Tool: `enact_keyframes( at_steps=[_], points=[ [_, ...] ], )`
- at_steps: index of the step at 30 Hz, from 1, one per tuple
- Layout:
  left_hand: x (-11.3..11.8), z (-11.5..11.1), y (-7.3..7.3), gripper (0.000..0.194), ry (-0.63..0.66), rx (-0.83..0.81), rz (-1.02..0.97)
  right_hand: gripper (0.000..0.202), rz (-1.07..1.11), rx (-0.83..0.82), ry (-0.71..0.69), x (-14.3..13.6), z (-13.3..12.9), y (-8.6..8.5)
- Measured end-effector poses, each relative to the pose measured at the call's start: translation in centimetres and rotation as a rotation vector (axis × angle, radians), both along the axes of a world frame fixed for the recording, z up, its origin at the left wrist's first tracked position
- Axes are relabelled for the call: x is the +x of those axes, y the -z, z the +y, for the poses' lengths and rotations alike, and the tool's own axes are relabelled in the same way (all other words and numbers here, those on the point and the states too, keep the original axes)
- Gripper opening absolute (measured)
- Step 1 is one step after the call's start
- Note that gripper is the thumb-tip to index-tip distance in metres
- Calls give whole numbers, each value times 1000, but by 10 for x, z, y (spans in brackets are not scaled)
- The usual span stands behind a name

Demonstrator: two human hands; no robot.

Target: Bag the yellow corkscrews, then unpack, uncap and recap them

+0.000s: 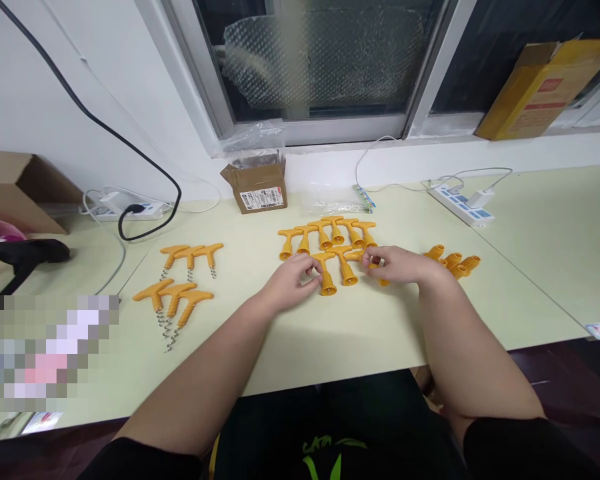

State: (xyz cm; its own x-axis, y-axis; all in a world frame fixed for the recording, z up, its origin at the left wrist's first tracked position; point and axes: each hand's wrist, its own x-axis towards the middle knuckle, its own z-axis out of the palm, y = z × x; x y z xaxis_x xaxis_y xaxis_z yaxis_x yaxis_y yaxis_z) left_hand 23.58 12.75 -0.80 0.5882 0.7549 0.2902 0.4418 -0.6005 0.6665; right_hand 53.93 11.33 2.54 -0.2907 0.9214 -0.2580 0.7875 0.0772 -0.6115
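Note:
My left hand [296, 279] lies at the near left of a cluster of orange corkscrews with T-shaped handles. Its thumb and curled fingers are apart, with the tips against or just beside one capped corkscrew [327, 275]. To the right of that stands a second capped corkscrew [347, 267]. My right hand [393, 262] is closed around another corkscrew [384, 282], mostly covered by the fingers. Behind both hands a row of capped corkscrews [337, 230] lies side by side. On the left, several uncapped corkscrews [173, 300] show bare metal spirals. Several loose orange sleeves [451, 260] lie right of my right hand.
An open cardboard box [261, 187] stands against the wall, with a clear plastic bag [330, 198] beside it. Power strips [463, 203] with cables lie along the back. A black cable [90, 113] hangs down at the left. The pale table [330, 353] ends just before my body.

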Motion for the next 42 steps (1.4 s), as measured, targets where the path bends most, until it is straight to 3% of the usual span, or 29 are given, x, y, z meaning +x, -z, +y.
enact_keyframes(
  at_steps=[6, 17, 19, 22, 25, 27, 30, 33, 37, 42],
  points=[
    [-1, 2, -1, 7, 30, 3, 46, 22, -87, 20, 43, -5, 4, 7],
    [-4, 3, -7, 11, 5, 27, 132, 28, -60, 62, 46, -8, 3, 8],
    [-9, 5, -16, 12, -69, 63, 166, 31, -46, 66, 85, -6, 2, 3],
    [-33, 4, -37, 18, -303, 65, 230, 36, -45, 152, 227, 9, -7, -11],
    [-78, -10, -56, 35, -565, -11, 408, 39, -103, 267, 481, 37, -25, -24],
    [-114, -26, -60, 42, -678, -68, 569, 38, -152, 293, 587, 59, -39, -26],
    [-159, -50, -49, 51, -750, -152, 728, 32, -329, 291, 539, 83, -58, -14],
    [-182, -67, -31, 52, -766, -164, 787, 33, -465, 375, 474, 93, -72, 2],
    [-179, -77, -16, 40, -792, -140, 766, 37, -484, 533, 421, 96, -85, 18],
    [-156, -84, -16, 39, -778, -152, 724, 37, -494, 663, 336, 100, -90, 33]
  ],
)
